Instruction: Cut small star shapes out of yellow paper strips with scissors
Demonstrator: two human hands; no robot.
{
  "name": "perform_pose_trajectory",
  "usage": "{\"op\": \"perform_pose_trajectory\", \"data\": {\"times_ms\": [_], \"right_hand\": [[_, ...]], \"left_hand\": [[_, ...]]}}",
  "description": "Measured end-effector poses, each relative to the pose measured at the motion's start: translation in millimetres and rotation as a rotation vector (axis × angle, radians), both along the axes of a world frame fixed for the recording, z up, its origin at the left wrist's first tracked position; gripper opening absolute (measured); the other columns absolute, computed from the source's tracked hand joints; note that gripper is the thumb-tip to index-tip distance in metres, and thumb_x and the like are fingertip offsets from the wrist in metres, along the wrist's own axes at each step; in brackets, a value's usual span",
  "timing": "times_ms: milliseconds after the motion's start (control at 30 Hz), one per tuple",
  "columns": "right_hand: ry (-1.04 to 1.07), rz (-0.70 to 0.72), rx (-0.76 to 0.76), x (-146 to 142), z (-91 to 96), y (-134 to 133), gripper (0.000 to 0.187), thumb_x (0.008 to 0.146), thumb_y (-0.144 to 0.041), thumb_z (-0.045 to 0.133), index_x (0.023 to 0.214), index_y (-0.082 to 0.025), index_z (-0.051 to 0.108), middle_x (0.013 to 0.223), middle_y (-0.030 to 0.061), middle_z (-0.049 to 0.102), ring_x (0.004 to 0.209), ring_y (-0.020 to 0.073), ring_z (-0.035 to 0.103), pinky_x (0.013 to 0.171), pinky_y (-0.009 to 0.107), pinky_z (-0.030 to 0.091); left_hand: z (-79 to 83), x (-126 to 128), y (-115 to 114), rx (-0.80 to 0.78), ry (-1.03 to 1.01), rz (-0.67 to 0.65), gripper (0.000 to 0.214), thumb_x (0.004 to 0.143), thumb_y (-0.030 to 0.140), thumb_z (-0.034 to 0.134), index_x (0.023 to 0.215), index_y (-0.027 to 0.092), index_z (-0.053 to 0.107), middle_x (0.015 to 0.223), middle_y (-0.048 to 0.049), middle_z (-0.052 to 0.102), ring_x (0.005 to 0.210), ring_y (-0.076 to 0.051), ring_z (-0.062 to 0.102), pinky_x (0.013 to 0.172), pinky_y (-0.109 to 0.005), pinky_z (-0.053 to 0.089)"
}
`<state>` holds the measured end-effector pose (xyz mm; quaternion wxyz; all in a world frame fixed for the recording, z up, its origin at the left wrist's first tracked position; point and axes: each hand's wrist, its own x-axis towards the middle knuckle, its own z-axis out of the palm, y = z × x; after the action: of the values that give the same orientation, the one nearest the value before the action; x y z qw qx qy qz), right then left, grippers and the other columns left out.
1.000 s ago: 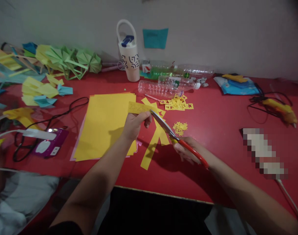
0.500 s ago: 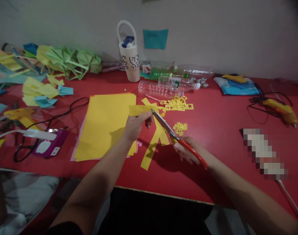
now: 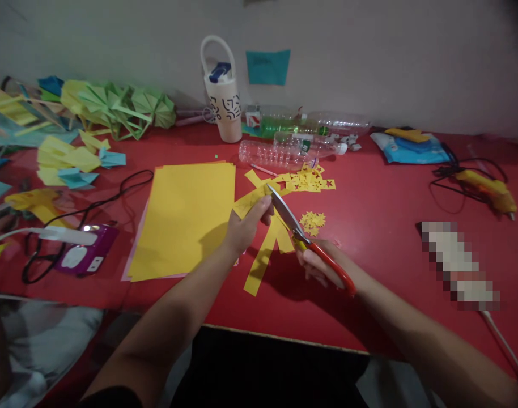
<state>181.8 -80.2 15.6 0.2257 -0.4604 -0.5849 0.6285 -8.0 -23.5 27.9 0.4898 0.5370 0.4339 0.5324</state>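
Note:
My left hand (image 3: 247,228) pinches a yellow paper strip (image 3: 249,201) above the red table (image 3: 382,204). My right hand (image 3: 322,263) grips red-handled scissors (image 3: 304,237), and their blade tips meet the strip's right end. Under the hands lie loose yellow strips (image 3: 263,258). A stack of yellow sheets (image 3: 185,218) lies flat to the left. Small cut yellow stars (image 3: 313,221) sit just right of the blades, with star-punched yellow scraps (image 3: 308,180) farther back.
Clear plastic bottles (image 3: 291,150) and a white handled cup (image 3: 224,96) stand at the back. Folded green, yellow and blue paper shapes (image 3: 110,110) fill the back left. A yellow glue gun (image 3: 486,190) with cable lies at right, a purple device (image 3: 83,255) with black cord at left.
My left hand moved slightly down and right and tilted the strip, its left end now lower. The scissors shifted a little with it; blades stay at the strip's right end.

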Motion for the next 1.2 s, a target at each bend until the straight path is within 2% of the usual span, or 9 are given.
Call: {"op": "perform_pose_trajectory", "data": {"times_ms": [133,333,667,933,1067,1200], "right_hand": [[-0.028,-0.003,-0.005,-0.7,0.8,0.8,0.061,0.074,-0.084,0.051,0.066,-0.023,0.043,0.039,-0.0105,0.039,0.032,0.0068,0.039,0.045,0.026,0.044],[-0.016,-0.003,0.002,-0.2,-0.9,1.0,0.060,0.075,-0.082,0.051,0.068,-0.023,0.045,0.039,-0.0111,0.039,0.031,0.0063,0.037,0.046,0.028,0.046],[-0.023,-0.043,-0.047,-2.0,3.2,-0.3,0.059,0.076,-0.081,0.052,0.063,-0.024,0.045,0.040,-0.0082,0.042,0.030,0.0070,0.038,0.032,0.023,0.032],[-0.004,-0.046,0.010,-3.4,7.3,-0.7,0.057,0.078,-0.077,0.054,0.060,-0.025,0.040,0.040,-0.0094,0.037,0.030,0.0066,0.035,0.036,0.025,0.038],[-0.036,-0.045,0.021,-3.1,8.5,1.7,0.060,0.074,-0.081,0.054,0.059,-0.024,0.040,0.042,-0.0079,0.041,0.030,0.0066,0.037,0.031,0.023,0.031],[-0.029,-0.034,0.021,-1.1,8.2,3.5,0.060,0.074,-0.081,0.053,0.060,-0.024,0.039,0.041,-0.0100,0.037,0.030,0.0064,0.035,0.035,0.023,0.035]], "left_hand": [[0.6,-0.6,-1.0,0.010,0.014,0.004,0.040,0.083,0.045,0.057,0.053,0.019,0.053,0.050,0.0018,0.052,0.051,-0.008,0.052,0.052,-0.023,0.046],[0.9,-1.1,-0.1,0.054,0.025,-0.010,0.042,0.084,0.046,0.057,0.052,0.019,0.052,0.050,0.0019,0.051,0.050,-0.008,0.051,0.051,-0.023,0.046],[1.5,-0.1,-0.9,0.064,0.022,-0.011,0.043,0.084,0.047,0.058,0.053,0.019,0.051,0.051,0.0023,0.050,0.051,-0.008,0.049,0.052,-0.024,0.045],[2.9,0.2,-1.8,0.038,0.005,-0.009,0.040,0.083,0.046,0.057,0.053,0.019,0.053,0.051,0.0020,0.051,0.052,-0.009,0.051,0.054,-0.025,0.046],[3.4,-0.3,-1.3,0.031,0.005,-0.016,0.040,0.083,0.045,0.056,0.053,0.020,0.053,0.052,0.0015,0.051,0.052,-0.009,0.051,0.053,-0.025,0.046],[0.1,-2.3,-0.2,0.020,0.012,-0.018,0.038,0.083,0.043,0.056,0.053,0.019,0.054,0.051,0.0012,0.052,0.051,-0.009,0.051,0.054,-0.025,0.046]]}}
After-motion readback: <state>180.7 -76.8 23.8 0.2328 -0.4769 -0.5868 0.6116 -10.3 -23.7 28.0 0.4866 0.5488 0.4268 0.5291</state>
